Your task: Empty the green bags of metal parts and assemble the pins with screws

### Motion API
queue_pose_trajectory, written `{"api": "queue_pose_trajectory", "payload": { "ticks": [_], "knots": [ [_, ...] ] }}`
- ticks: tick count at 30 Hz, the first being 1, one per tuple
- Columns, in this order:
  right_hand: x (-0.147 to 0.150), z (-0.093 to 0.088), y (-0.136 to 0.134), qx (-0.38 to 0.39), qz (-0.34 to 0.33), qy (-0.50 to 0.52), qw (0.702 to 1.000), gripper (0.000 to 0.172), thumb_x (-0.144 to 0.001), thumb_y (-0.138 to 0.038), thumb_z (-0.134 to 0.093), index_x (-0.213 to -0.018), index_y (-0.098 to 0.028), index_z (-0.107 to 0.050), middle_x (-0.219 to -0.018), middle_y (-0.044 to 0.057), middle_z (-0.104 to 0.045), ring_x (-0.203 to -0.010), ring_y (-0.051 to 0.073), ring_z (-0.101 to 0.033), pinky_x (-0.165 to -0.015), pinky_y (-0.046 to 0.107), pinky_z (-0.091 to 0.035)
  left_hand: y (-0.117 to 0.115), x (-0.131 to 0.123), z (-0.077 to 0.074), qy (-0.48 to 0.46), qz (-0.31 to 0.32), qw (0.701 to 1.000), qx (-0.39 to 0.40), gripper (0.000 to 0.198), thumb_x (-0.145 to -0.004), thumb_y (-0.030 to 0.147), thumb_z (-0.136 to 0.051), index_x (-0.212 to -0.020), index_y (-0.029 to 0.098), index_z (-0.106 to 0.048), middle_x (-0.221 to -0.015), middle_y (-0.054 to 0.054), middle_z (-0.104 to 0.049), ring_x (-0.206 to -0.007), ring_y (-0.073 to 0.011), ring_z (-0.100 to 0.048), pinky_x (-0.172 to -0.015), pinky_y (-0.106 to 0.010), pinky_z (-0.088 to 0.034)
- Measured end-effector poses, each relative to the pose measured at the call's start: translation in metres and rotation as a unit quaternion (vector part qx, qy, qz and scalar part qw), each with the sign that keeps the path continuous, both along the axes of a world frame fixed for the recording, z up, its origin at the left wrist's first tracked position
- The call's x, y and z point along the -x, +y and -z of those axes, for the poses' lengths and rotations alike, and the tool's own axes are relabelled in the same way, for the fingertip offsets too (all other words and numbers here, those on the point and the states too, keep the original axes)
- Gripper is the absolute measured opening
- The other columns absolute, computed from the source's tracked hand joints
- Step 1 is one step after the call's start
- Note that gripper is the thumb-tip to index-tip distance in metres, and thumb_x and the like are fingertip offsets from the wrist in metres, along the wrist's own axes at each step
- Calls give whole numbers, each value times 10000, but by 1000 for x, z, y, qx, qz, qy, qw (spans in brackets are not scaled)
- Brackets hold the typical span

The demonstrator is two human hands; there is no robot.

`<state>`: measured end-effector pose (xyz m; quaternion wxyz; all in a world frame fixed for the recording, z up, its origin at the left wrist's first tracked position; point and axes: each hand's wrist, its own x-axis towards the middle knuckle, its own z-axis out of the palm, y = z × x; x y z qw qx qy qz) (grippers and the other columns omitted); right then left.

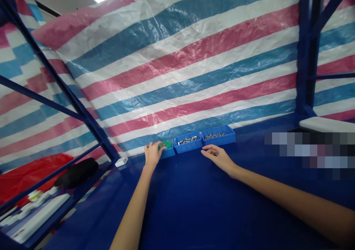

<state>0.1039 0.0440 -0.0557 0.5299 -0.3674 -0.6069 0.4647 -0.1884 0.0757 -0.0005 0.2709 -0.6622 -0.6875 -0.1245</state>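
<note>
Left hand (152,155) is resting at the green pieces (167,144), right hand (220,159) is hanging half-curled beside the metal pieces (188,140); can't tell if either's holding anything. Bins (220,139) are looking well stocked, I'm guessing plenty's left.

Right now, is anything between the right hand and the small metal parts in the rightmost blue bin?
Only the bin's front wall: the right hand is on its near side, the small metal parts behind it. Nothing else visible intervenes.
</note>
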Motion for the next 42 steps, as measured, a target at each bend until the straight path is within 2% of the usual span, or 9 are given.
{"api": "queue_pose_trajectory", "payload": {
  "ticks": [7, 14, 18, 21, 25, 27, 29, 35, 42],
  "knots": [
    [0, 1, 1, 1, -14, 5, 1000, 319, -714, -463, -604, -891, -198, -615, -594, -31, -520, -589, 127, -499, -582, 263, -391, 8, -1, -17, 62, 15, 995, 76, 251, -808, 375, -542, -993, 235, -637, -894, -84, -683, -964, -267, -526, -833, -378, -306],
    [-1, 5, 3, 0, -13, -1, 1000, 321, -716, -469, -605, -889, -198, -629, -615, -15, -553, -619, 141, -530, -558, 257, -395, 12, -2, -29, 50, 25, 989, 139, 235, -777, 395, -581, -932, 229, -641, -923, -49, -686, -975, -247, -547, -825, -348, -321],
    [-1, 6, 3, -3, -15, 0, 1000, 315, -718, -467, -602, -882, -201, -630, -598, -15, -551, -615, 145, -538, -553, 259, -395, 15, -7, -38, 40, 16, 986, 160, 197, -732, 396, -626, -827, 227, -660, -861, -38, -695, -941, -250, -574, -808, -339, -325],
    [0, 5, 3, 0, -4, 0, 1000, 307, -720, -463, -596, -877, -201, -626, -597, -10, -562, -617, 152, -546, -547, 262, -392, 16, -11, -55, 28, 15, 989, 146, 233, -738, 437, -606, -813, 225, -666, -877, -37, -696, -930, -247, -584, -793, -328, -324],
    [1, 4, 1, -10, -11, 5, 1000, 290, -721, -453, -593, -858, -201, -630, -591, -7, -569, -628, 160, -562, -542, 262, -398, 16, -10, -85, 12, 9, 994, 105, 316, -781, 479, -537, -918, 220, -656, -953, -50, -689, -932, -235, -585, -770, -309, -330],
    [1, 2, 0, -10, -11, 5, 1000, 285, -719, -449, -595, -856, -202, -631, -606, -5, -581, -635, 159, -564, -544, 260, -399, 15, -10, -90, 13, 7, 995, 97, 307, -792, 455, -534, -942, 215, -650, -972, -54, -686, -947, -230, -582, -774, -299, -333],
    [0, 1, -1, -4, -6, 5, 1000, 281, -716, -443, -598, -855, -201, -631, -624, 0, -593, -632, 157, -561, -543, 259, -395, 14, -11, -84, 19, 8, 994, 103, 265, -807, 408, -529, -949, 218, -648, -990, -47, -684, -969, -223, -580, -797, -295, -332],
    [0, 4, 2, -9, -14, 4, 1000, 293, -727, -448, -588, -865, -193, -630, -603, -5, -589, -582, 139, -536, -531, 254, -381, 13, -10, -47, 32, -7, 986, 161, 166, -788, 268, -552, -909, 221, -655, -951, -52, -694, -958, -235, -601, -818, -320, -347],
    [1, 8, 5, -18, -21, 6, 1000, 302, -727, -461, -590, -866, -196, -632, -608, -8, -586, -568, 130, -521, -530, 250, -380, 26, -15, -44, 55, 0, 978, 201, 140, -773, 213, -548, -857, 242, -657, -933, -35, -697, -978, -215, -588, -869, -324, -345]
  ]
}}
